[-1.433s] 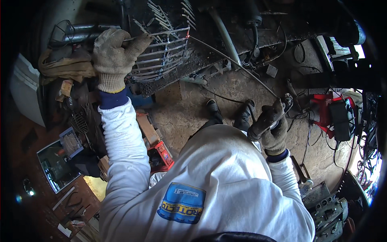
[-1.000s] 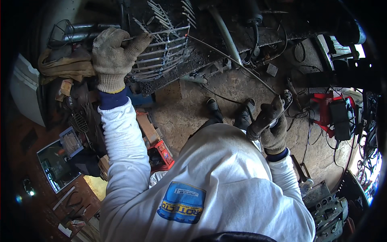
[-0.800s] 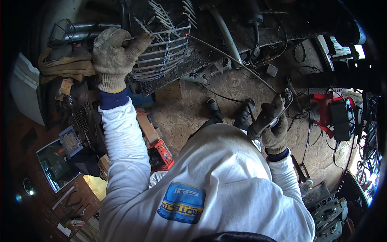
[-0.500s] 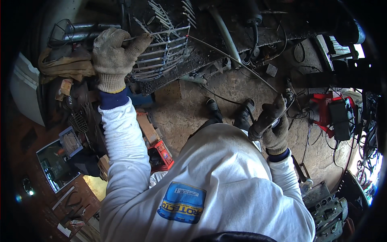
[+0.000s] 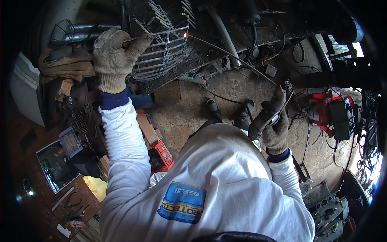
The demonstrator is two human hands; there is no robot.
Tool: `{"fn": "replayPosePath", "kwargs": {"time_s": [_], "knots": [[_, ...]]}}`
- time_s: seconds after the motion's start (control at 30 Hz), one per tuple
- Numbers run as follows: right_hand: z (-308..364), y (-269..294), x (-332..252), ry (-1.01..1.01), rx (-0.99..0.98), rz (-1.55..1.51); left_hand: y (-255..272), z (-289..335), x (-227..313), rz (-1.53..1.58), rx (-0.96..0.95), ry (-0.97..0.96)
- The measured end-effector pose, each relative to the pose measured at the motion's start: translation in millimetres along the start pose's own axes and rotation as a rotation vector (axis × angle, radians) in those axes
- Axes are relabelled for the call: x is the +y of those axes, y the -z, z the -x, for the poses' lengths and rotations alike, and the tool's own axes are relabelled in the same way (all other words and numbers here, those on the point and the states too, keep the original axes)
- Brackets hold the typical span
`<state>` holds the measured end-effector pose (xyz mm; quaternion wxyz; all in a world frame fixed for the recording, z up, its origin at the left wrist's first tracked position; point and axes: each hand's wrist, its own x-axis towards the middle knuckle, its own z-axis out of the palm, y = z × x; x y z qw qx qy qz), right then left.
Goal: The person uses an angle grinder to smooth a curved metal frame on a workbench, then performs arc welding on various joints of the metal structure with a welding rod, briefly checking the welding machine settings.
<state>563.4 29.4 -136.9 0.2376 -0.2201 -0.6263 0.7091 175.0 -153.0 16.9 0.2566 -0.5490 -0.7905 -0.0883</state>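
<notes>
My left hand (image 5: 113, 60), in a knitted glove, grips the left end of a curved metal grille (image 5: 166, 57) made of several bent bars, lying at the bench edge. In my right hand (image 5: 278, 134), also gloved, is a dark welding electrode holder (image 5: 267, 114). From its jaw a long thin welding rod (image 5: 234, 57) runs up and left to the grille's right upper corner. An orange glow shows where the rod's tip meets that corner. The fingers of my right hand are partly hidden behind the holder.
The dark workbench (image 5: 201, 54) carries loose short rods (image 5: 161, 15) and a thick metal pipe (image 5: 224, 34). Brown cloth (image 5: 66, 64) lies left of my hand. A cable (image 5: 227, 99) crosses the floor by my feet. A red stool (image 5: 320, 109) stands at right, a red crate (image 5: 163, 155) lower left.
The glow at the rod's tip has grown from a small red spot to a brighter orange one. The tip has shifted slightly left, and the holder's front has moved up a little.
</notes>
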Motion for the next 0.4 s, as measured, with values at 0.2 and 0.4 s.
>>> {"fn": "replayPosePath", "kwargs": {"time_s": [0.2,0.4], "knots": [[0,-3,-7,-0.064,-0.013,0.045,-9,14,-17,-0.080,0.140,-0.171],[-4,-9,-13,-0.090,-0.079,-0.301,-2,4,-4,-0.013,0.045,-0.093]]}}
